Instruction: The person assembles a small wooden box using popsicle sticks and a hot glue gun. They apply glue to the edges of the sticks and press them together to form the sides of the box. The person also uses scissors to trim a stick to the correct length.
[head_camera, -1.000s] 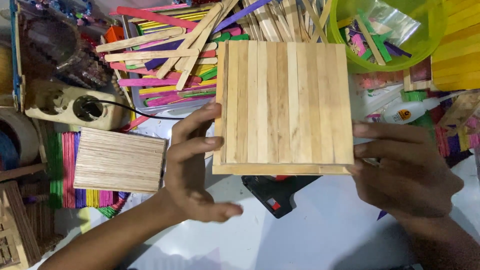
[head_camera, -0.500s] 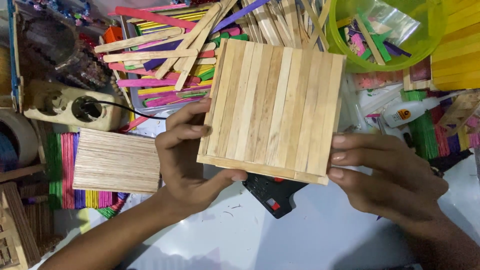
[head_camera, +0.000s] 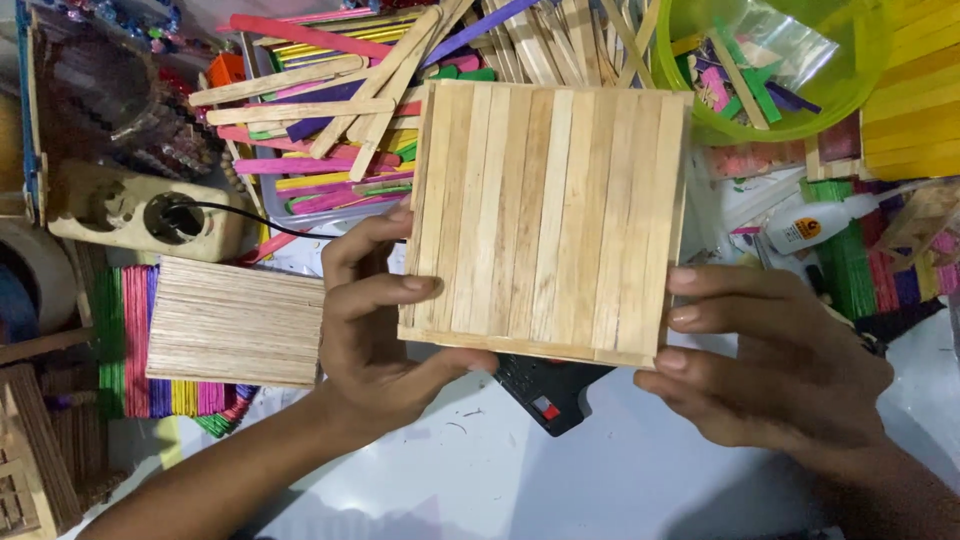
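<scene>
I hold a square panel of plain wooden craft sticks (head_camera: 548, 220) glued side by side, above the table's middle. My left hand (head_camera: 385, 330) grips its left edge, fingers on top and thumb under the lower edge. My right hand (head_camera: 770, 365) holds the panel's right edge with its fingertips. The panel is slightly tilted, its sticks running away from me. Under its lower edge a black glue gun (head_camera: 550, 392) with a red switch lies on the white table (head_camera: 520, 480).
A second stick panel (head_camera: 235, 320) lies at left on rows of coloured sticks. Loose plain and coloured sticks (head_camera: 340, 100) fill a tray behind. A green bowl (head_camera: 850, 90), a glue bottle (head_camera: 830, 222), a power strip (head_camera: 140, 212) and yellow panels (head_camera: 915, 90) surround the work area.
The panel has turned slightly in my hands, from square to tilted and back nearly straight. My left fingers shifted onto its top face, and my right hand slid along the right edge.
</scene>
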